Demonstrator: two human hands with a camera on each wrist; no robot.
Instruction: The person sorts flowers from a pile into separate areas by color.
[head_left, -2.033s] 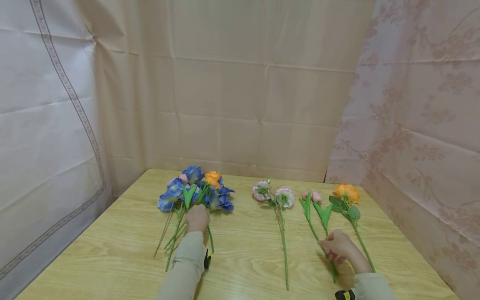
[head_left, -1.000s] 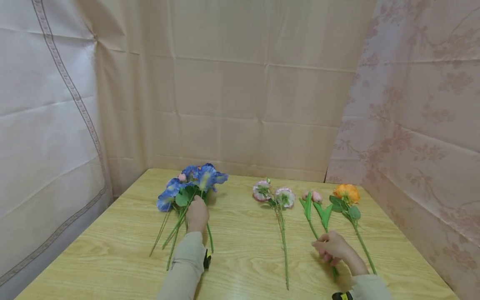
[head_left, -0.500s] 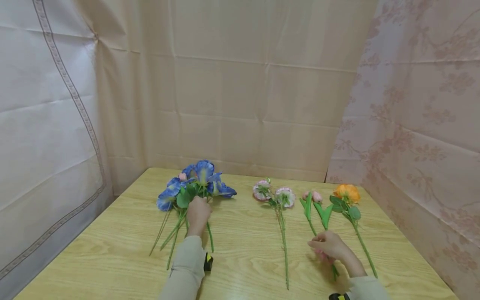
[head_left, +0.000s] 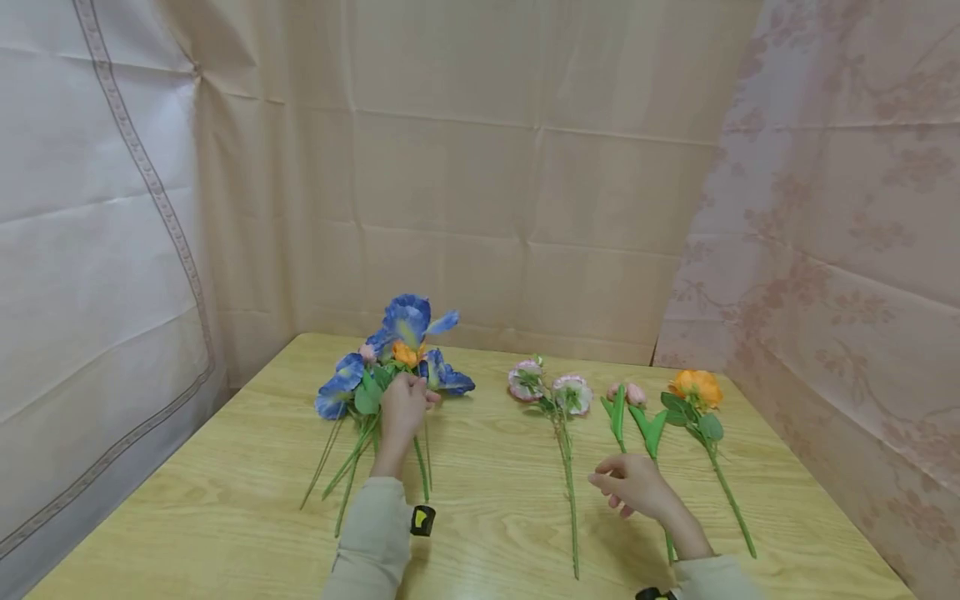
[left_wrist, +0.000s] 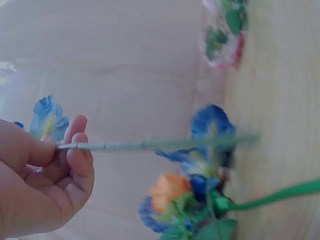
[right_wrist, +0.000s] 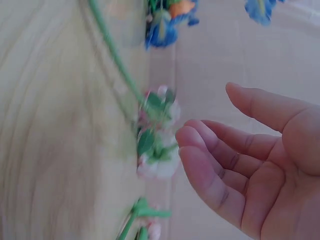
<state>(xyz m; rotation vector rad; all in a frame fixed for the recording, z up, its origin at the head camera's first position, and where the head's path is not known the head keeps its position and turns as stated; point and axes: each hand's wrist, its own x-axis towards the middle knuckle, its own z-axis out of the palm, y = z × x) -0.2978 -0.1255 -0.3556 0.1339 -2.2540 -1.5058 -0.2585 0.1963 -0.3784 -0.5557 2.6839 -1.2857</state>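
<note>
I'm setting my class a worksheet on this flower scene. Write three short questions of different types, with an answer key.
1. Short answer: What is the left hand pinching?
2. True or false: The right hand is gripping a pink tulip.
3. Multiple choice: What colour is the rose lying farthest right in the head view? a) blue b) orange c) white

Key:
1. The stem of a blue iris.
2. False; it holds nothing.
3. b
</note>
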